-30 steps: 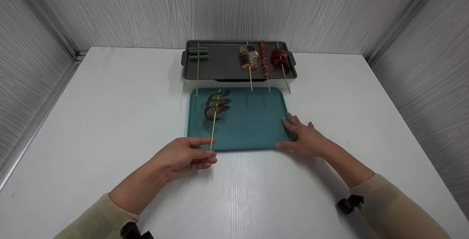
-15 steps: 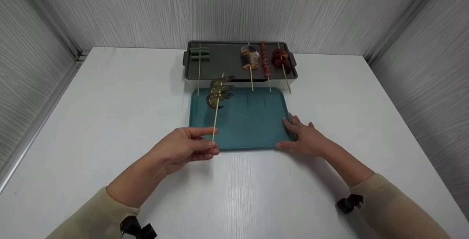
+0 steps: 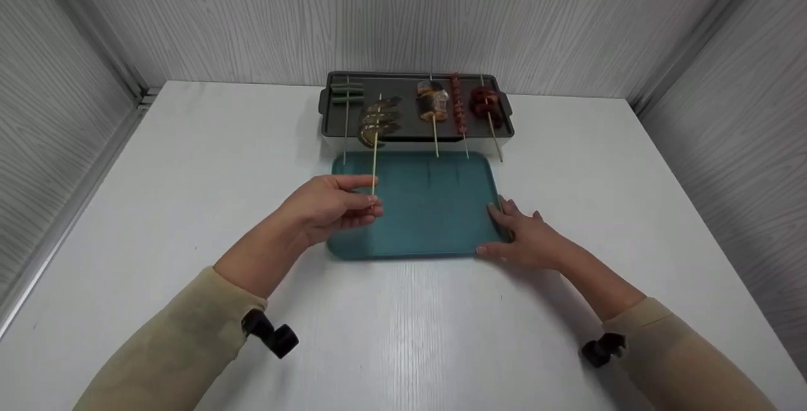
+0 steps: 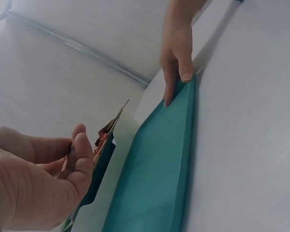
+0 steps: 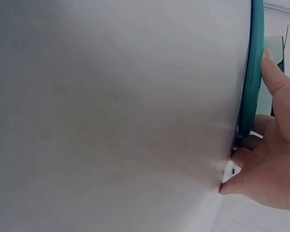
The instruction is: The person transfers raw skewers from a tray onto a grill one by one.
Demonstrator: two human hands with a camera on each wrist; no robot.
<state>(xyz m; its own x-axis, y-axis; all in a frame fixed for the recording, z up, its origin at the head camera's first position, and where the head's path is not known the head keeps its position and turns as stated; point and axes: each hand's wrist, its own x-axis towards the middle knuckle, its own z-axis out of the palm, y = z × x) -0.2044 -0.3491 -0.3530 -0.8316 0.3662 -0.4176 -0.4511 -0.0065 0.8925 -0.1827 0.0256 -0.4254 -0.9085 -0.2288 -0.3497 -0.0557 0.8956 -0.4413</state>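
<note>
My left hand (image 3: 331, 206) pinches the lower end of the stick of a shrimp skewer (image 3: 379, 122) between thumb and fingers. The shrimp overlap the front of the dark grill plate (image 3: 403, 127), between a green vegetable skewer (image 3: 347, 94) and a wrapped-looking orange and dark skewer (image 3: 432, 102). In the left wrist view the hand (image 4: 53, 179) hides most of that stick. At the near right corner of a teal tray (image 3: 429, 209), my right hand (image 3: 529, 239) holds the rim, thumb along the front edge and fingers at the side. The right wrist view shows the fingers (image 5: 263, 124) bent about the tray's corner.
Farther right on the grill lie a thin red beaded skewer (image 3: 458, 105) and a dark red skewer (image 3: 485, 106). Their sticks jut over the front edge toward the tray. The white table (image 3: 403, 335) ends at a grey wood-grain wall (image 3: 403, 14).
My left hand has carried the shrimp skewer forward, away from me, from over the teal tray to the grill plate. My right hand stays at the tray's corner.
</note>
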